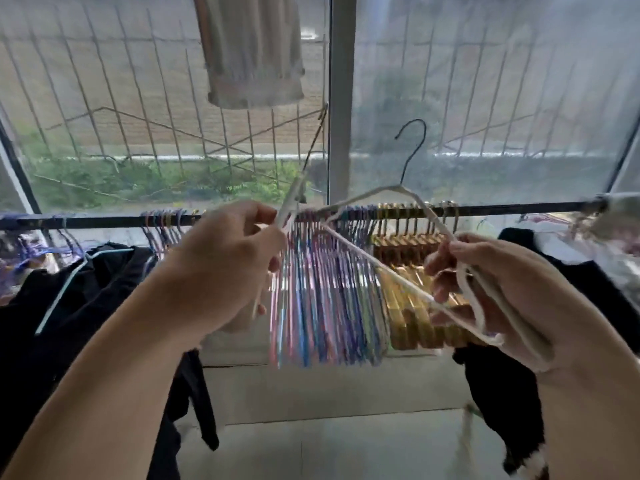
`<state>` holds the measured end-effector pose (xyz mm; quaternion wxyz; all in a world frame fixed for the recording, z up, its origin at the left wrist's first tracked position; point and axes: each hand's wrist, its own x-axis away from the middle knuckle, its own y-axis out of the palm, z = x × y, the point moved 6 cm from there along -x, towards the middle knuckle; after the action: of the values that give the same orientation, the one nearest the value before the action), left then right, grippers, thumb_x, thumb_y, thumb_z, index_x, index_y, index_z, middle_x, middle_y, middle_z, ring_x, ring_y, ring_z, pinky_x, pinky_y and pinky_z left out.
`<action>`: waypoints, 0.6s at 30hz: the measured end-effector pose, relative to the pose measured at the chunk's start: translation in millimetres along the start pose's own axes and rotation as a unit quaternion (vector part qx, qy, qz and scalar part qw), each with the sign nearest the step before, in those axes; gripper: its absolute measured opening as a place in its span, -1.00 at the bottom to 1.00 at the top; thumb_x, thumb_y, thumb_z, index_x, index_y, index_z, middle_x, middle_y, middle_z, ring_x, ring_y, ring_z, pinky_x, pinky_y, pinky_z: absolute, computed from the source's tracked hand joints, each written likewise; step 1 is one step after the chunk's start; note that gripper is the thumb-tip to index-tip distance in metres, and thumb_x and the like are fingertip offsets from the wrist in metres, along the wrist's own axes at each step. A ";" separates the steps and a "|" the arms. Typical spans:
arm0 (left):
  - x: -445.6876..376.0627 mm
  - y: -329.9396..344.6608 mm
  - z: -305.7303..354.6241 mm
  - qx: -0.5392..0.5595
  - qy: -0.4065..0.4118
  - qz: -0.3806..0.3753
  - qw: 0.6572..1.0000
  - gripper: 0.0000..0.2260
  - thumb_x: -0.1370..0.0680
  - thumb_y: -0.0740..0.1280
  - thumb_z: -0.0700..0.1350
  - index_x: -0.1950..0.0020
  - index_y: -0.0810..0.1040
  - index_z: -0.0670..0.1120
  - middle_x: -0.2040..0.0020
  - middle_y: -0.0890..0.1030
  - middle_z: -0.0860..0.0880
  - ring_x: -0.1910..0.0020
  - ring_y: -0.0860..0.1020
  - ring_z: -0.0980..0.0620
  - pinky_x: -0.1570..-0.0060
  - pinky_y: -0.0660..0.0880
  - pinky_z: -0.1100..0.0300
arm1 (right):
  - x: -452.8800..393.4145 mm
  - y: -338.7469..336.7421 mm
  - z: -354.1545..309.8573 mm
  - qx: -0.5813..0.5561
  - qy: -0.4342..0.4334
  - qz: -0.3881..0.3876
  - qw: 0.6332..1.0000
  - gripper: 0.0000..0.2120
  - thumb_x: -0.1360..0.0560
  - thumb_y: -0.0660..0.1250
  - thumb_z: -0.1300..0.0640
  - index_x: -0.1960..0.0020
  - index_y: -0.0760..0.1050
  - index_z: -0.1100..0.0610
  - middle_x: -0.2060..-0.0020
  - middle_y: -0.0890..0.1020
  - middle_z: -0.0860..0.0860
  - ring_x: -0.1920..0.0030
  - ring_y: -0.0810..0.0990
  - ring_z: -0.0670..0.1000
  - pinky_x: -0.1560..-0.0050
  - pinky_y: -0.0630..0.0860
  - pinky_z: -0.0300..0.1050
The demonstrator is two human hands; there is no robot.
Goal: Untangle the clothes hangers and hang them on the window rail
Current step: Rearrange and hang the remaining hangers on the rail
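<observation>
- Head view: the left hand [221,268] had its fingers curled round one thin white wire hanger [289,209], whose dark hook end rose toward the window frame.
- The right hand [485,289] pinched the corner of a second white wire hanger with a dark hook [377,252], held up in front of the black window rail [502,209].
- The two white hangers met near the left fingers.
- Pastel wire hangers [325,299] and golden hangers [408,299] hung on the rail, dark garments [86,306] beside them.
</observation>
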<state>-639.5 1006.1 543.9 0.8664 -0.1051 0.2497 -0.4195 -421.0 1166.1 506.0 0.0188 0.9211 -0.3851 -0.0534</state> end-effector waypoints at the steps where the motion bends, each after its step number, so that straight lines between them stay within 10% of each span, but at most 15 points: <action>1: -1.4 20.2 11.0 0.004 0.008 -0.003 1.000 -0.92 -0.62 0.30 -0.18 0.02 0.58 -0.10 0.34 0.56 -0.08 0.41 0.48 -0.09 0.44 0.49 0.02 | 9.2 -22.5 -1.9 0.002 -0.006 0.002 1.000 -0.79 -0.41 0.33 0.06 0.14 0.62 0.20 0.18 0.63 0.16 0.30 0.61 0.06 0.28 0.63 0.02; 18: -46.7 476.7 112.0 0.119 -0.081 -0.028 0.989 -0.90 -0.67 0.22 -0.14 0.00 0.49 -0.03 0.24 0.55 -0.08 0.35 0.51 -0.06 0.25 0.61 -0.25 | 49.8 -424.5 -4.1 0.038 0.027 0.124 0.991 -0.80 -0.65 0.24 0.18 0.05 0.53 0.28 0.18 0.59 0.22 0.38 0.57 0.04 0.32 0.66 0.08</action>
<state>-284.2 1337.9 468.8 0.8783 -0.0419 0.1240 -0.4599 -85.5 1428.9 473.7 0.0009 0.8674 -0.4975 -0.0111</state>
